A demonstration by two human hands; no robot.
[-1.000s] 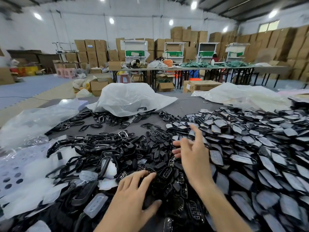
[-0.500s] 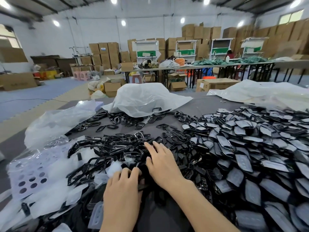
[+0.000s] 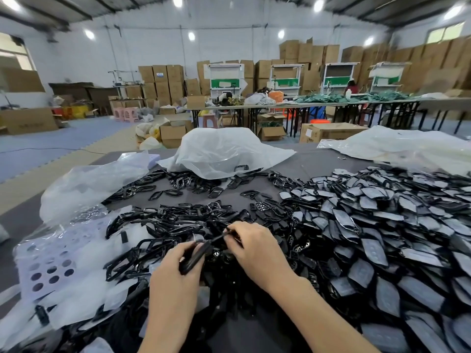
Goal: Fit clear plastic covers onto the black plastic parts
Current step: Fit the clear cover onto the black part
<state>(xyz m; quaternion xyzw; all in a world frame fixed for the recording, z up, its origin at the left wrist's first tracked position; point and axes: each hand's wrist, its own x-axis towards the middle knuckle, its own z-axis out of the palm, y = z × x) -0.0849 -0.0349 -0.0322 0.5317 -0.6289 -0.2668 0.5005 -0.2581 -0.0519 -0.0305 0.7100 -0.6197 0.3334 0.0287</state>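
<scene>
My left hand grips a black plastic part above the pile, fingers curled round it. My right hand pinches the far end of the same part near its upper tip. A loose heap of black frames and parts lies under and left of the hands. To the right spreads a large pile of black parts with clear covers on them. Clear plastic covers lie at the left front, partly under black frames.
A grey table carries everything. White plastic bags sit at the back, a clear bag at the left. A perforated lilac sheet lies at the left. Cardboard boxes and benches stand far behind.
Both hands have lifted off the pile. They now hold one black part between them, where before they were pressing into the heap. The camera view has tilted upward.
</scene>
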